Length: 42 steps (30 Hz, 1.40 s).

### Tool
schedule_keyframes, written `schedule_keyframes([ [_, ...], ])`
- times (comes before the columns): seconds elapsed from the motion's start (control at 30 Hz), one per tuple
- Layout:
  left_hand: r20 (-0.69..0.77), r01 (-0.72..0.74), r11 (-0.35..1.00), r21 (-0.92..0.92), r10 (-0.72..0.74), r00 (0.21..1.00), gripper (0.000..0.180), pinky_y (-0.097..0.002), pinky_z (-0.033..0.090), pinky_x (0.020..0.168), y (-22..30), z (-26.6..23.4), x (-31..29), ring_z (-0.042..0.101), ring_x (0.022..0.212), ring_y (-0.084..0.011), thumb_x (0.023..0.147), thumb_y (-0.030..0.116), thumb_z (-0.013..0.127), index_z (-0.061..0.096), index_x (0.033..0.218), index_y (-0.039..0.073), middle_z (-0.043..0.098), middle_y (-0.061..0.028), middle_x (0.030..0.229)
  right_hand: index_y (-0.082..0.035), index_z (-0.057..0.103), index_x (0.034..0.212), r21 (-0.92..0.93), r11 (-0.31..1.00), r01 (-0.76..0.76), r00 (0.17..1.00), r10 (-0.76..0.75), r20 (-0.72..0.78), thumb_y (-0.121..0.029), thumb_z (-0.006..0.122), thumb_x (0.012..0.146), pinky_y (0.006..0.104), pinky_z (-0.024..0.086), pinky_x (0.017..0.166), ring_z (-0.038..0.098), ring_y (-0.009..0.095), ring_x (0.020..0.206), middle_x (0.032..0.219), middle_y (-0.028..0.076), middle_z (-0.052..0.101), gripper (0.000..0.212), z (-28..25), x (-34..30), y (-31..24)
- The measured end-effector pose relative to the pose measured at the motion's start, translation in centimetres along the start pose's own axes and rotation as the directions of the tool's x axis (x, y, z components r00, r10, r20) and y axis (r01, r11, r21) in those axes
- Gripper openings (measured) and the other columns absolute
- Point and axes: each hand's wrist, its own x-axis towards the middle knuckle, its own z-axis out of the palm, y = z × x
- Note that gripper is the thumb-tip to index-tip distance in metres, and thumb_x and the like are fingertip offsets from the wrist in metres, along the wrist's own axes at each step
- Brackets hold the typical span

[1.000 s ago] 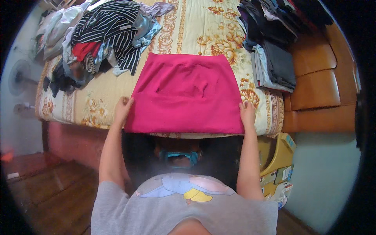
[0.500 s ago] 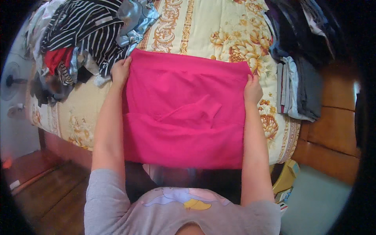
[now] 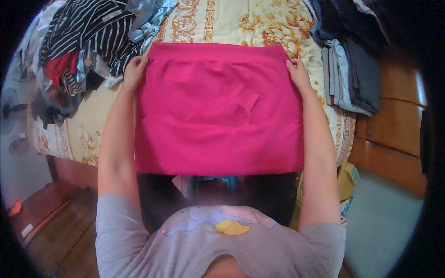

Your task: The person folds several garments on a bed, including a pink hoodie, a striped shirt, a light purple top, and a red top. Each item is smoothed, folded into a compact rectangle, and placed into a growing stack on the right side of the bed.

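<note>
A bright pink skirt [image 3: 220,143] lies spread across the near part of the bed, its waistband at the far end and its wide lower edge hanging toward me. A folded flap of the same cloth crosses its middle. My left hand [image 3: 135,72] is closed on the skirt's left side, just below the waistband. On the opposite side my right hand [image 3: 299,74] pinches the right edge at about the same height. Between the two hands the cloth is stretched fairly flat, with some creases.
Left on the bed is a loose heap of clothes [image 3: 88,34], with black-and-white striped cloth on top. Folded clothes [image 3: 359,76] are stacked at the right edge, with dark garments [image 3: 343,23] behind. A flowered bedspread [image 3: 255,23] covers the bed. Below it shows a blue stool [image 3: 214,180].
Both hands have moved the skirt farther from me. The waistband now lies flatter, the right hand has slid down from the corner, and my arms are a little wider apart.
</note>
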Motion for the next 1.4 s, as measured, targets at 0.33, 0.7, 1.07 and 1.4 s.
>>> schedule_keyframes([
  [0.33,0.22,-0.413,0.81,0.417,0.351,0.91,0.025,-0.0408,0.042,0.072,10.1,-1.1,-20.1,0.056,0.081,-0.0326,0.074,0.022,0.066,0.057,0.088,0.003,0.06,-0.0139,0.084,-0.009,0.052,0.101,-0.443,0.868,0.226,0.959,-0.118,0.257,-0.032,0.063,0.076,0.046,0.028,0.094,0.045,0.028,0.102,0.101,0.009,0.051,0.035,-5.3,-17.3,-8.5],
  [0.7,-0.08,-0.304,0.872,0.383,0.359,0.93,0.027,-0.0379,0.042,0.079,8.6,-0.2,-18.7,0.055,0.09,-0.0323,0.076,0.019,0.064,0.056,0.098,0.005,0.059,-0.0154,0.096,-0.007,0.053,0.096,-0.332,0.901,0.28,0.914,-0.356,-0.194,-0.028,0.064,0.075,0.0435,0.033,0.086,0.048,0.029,0.094,0.093,0.01,0.054,0.031,-4.2,-15.8,-7.2],
  [1.07,0.532,-0.604,0.422,0.676,0.288,0.796,0.071,-0.0503,0.023,0.103,7.9,-2.1,-30.4,0.029,0.129,-0.0264,0.071,0.019,0.062,0.031,0.135,0.018,0.032,-0.0087,0.139,-0.01,0.039,0.129,-0.418,0.81,0.412,0.893,-0.267,0.361,-0.008,0.058,0.072,0.0497,0.027,0.1,0.034,0.029,0.126,0.135,0.011,0.039,0.061,-10.2,-28.0,-4.9],
  [1.4,0.711,-0.505,0.7,0.505,-0.005,0.704,0.038,-0.0375,0.041,0.09,12.5,-8.8,-31.0,0.052,0.108,-0.0304,0.079,0.005,0.046,0.054,0.116,0.01,0.056,-0.0164,0.114,-0.01,0.055,0.115,-0.223,0.913,0.341,0.743,-0.116,0.659,0.003,0.048,0.072,0.0395,0.041,0.09,0.054,0.03,0.106,0.11,0.016,0.058,0.046,-17.6,-25.9,-9.1],
])
